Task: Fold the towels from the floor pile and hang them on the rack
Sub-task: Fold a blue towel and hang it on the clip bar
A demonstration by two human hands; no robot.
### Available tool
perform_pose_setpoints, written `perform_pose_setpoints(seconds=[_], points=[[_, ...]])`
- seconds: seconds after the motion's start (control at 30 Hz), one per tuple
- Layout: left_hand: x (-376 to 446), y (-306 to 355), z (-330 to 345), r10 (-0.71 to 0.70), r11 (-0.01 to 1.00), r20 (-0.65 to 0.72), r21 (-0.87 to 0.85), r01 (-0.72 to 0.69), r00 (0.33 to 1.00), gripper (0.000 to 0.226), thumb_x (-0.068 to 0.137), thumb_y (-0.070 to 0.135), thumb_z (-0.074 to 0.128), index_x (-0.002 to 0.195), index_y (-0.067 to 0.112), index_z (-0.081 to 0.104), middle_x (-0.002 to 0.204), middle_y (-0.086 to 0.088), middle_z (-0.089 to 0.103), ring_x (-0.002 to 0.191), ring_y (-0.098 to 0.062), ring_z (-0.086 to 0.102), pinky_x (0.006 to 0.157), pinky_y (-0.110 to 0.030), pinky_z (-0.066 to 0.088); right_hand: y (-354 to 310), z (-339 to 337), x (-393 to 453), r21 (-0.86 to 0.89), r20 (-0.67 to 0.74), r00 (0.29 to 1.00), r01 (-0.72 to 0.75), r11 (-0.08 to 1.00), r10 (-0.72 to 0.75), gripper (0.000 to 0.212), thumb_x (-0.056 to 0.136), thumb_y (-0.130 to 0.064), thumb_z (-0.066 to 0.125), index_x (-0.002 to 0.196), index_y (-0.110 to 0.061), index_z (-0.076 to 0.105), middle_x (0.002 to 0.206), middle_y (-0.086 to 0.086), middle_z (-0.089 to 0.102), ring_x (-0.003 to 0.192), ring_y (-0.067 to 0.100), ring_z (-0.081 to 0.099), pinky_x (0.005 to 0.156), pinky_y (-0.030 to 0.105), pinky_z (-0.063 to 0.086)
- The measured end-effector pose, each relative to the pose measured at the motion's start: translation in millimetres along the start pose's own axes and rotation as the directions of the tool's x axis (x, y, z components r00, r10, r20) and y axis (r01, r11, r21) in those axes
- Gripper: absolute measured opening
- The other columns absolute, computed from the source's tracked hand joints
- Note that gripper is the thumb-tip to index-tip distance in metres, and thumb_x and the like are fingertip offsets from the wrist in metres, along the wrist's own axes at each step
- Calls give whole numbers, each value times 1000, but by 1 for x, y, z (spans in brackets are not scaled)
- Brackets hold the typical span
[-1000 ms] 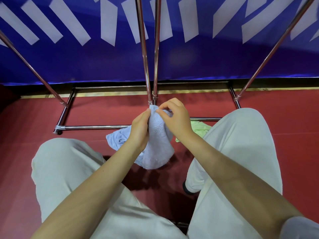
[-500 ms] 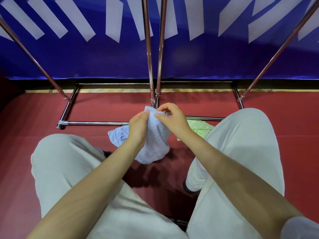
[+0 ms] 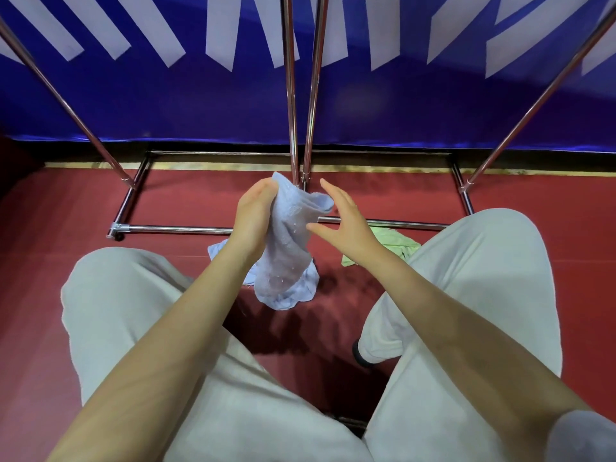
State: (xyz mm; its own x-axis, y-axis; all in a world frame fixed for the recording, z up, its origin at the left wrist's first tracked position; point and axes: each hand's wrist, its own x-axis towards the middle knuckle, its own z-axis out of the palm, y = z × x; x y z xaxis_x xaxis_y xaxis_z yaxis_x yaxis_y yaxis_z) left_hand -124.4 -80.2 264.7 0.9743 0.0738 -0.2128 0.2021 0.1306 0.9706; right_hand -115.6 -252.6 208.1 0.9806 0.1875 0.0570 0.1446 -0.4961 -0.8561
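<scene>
The right hand has let go and spreads open; the left hand alone pinches the blue towel, still unfolded.

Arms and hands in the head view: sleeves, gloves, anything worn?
Both forearms are bare, with no gloves, watch or rings visible on the left hand or right hand. A grey sleeve edge shows on the right upper arm at the corner. Light beige trousers cover both legs.

Red floor (rack, green towel)
</scene>
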Motion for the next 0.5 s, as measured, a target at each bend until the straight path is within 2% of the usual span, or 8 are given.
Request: perform_pose_setpoints(seconds=[0.07, 0.1, 0.17, 0.23, 0.33, 0.5], points=[[0, 2, 0, 28, 999, 51, 26, -29, 998, 42, 92, 8, 42, 55, 26, 53, 57, 13, 51, 56, -4, 46, 58, -20, 41, -3, -2, -2, 69, 77, 996, -57, 996, 52, 79, 80, -25, 76, 146, -28, 32, 139, -11, 48, 126, 1, 42, 99, 13, 35], [0, 3, 0, 33, 999, 69, 37, -36, 997, 39, 92, 9, 43, 58, 24, 53, 58, 12, 50, 57, -5, 46, 58, -21, 41, -4, -3, -3, 71, 95, 993, -76, 995, 69, 71, 81, -24, 74, 142, -27, 38, 132, -13, 53, 119, 0, 47, 95, 15, 38], [1, 4, 1, 28, 998, 52, 48, -30, 998, 39, 91, 9, 44, 56, 25, 51, 56, 13, 48, 54, -4, 44, 55, -19, 39, -6, -3, -3, 83, 83, 991, -108, 991, 101, 35, 85, -20, 69, 118, -22, 58, 106, -12, 63, 95, 2, 57, 82, 20, 42], [4, 5, -1, 22, 999, -67, 51, -18, 998, 41, 90, 11, 44, 54, 29, 49, 53, 18, 45, 49, 0, 40, 49, -16, 36, -8, -6, -1, 167, 36, 989, -147, 975, 143, 4, 88, -18, 66, 90, -16, 63, 80, -7, 59, 72, 4, 51, 68, 21, 39], [9, -2, -6, 44, 992, -248, 123, -14, 968, 35, 94, 19, 43, 61, 28, 48, 57, 18, 42, 53, 2, 36, 54, -17, 31, -10, -14, 1, 315, -54, 974, -190, 930, 218, 10, 89, -17, 65, 80, -17, 62, 72, -7, 56, 66, 4, 48, 62, 20, 38], [11, -10, -1, 112, 988, -222, 125, -86, 969, 28, 99, 23, 41, 74, 23, 54, 69, 14, 45, 61, -2, 37, 57, -18, 32, -22, -22, 1, 394, -190, 958, -126, 911, 215, 8, 89, -16, 63, 82, -12, 61, 76, 0, 56, 72, 11, 49, 64, 22, 39]])
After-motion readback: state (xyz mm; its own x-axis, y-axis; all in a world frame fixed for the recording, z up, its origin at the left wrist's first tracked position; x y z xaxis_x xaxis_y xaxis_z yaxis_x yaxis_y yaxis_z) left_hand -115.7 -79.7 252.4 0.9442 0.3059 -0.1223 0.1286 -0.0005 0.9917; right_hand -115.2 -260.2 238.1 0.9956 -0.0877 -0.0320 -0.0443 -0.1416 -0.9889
